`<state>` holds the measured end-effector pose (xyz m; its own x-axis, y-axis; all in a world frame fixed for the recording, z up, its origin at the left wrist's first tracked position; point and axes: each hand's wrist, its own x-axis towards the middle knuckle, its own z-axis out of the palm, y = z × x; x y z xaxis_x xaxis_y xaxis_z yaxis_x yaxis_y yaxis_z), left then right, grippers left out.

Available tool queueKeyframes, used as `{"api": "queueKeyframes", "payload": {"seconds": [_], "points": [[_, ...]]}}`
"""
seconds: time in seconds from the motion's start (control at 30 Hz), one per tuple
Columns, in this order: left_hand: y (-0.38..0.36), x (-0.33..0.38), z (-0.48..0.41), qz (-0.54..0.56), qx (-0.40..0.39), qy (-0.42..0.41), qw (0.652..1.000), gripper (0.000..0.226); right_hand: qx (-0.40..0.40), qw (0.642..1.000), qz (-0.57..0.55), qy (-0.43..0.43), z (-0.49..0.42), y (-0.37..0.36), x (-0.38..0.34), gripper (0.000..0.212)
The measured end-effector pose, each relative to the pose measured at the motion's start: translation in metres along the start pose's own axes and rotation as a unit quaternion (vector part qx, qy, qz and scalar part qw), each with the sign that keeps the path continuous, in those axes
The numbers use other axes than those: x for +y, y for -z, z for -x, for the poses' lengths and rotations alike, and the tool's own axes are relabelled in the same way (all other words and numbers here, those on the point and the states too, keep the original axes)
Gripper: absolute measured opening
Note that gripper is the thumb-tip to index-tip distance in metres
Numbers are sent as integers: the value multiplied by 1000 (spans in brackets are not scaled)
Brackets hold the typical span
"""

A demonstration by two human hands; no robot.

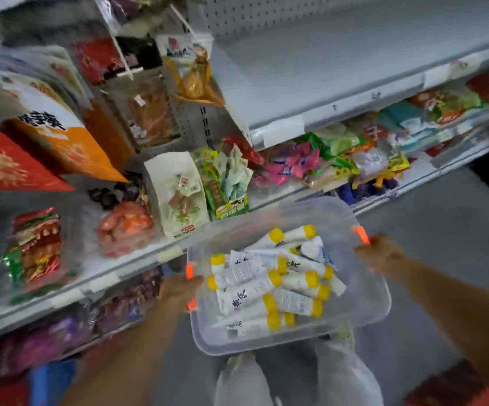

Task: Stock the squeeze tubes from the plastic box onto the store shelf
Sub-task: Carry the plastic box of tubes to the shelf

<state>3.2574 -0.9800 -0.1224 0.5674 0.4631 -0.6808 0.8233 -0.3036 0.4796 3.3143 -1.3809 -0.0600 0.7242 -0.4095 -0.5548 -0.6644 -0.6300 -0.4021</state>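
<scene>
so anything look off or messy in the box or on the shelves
Nothing spilled or damaged. The squeeze tubes lie jumbled, pointing every way, in the clear plastic box, held by left hand and right hand.

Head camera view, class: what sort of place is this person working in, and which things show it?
Most likely a shop aisle. Tiered metal shelves with label strips hold packaged snacks, a pegboard back panel rises behind, and both hands carry a clear plastic box of squeeze tubes.
</scene>
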Motion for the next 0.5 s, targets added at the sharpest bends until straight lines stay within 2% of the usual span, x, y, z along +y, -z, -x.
{"api": "queueKeyframes", "payload": {"seconds": [0.07,0.2,0.3,0.43,0.5], "points": [[-18,4,-2,12,16,21,1000,23,-18,999,29,19,-39,-7,-9,24],[-51,19,-6,21,56,91,994,37,-60,995,68,35,-96,-22,-18,18],[-67,25,-14,28,82,106,991,37,-104,990,88,44,-129,-30,-20,14],[-75,32,-26,44,114,142,982,39,-123,986,95,56,-158,-35,-29,5],[-80,35,-27,54,123,140,981,33,-133,980,134,68,-165,-33,-32,11]]}}
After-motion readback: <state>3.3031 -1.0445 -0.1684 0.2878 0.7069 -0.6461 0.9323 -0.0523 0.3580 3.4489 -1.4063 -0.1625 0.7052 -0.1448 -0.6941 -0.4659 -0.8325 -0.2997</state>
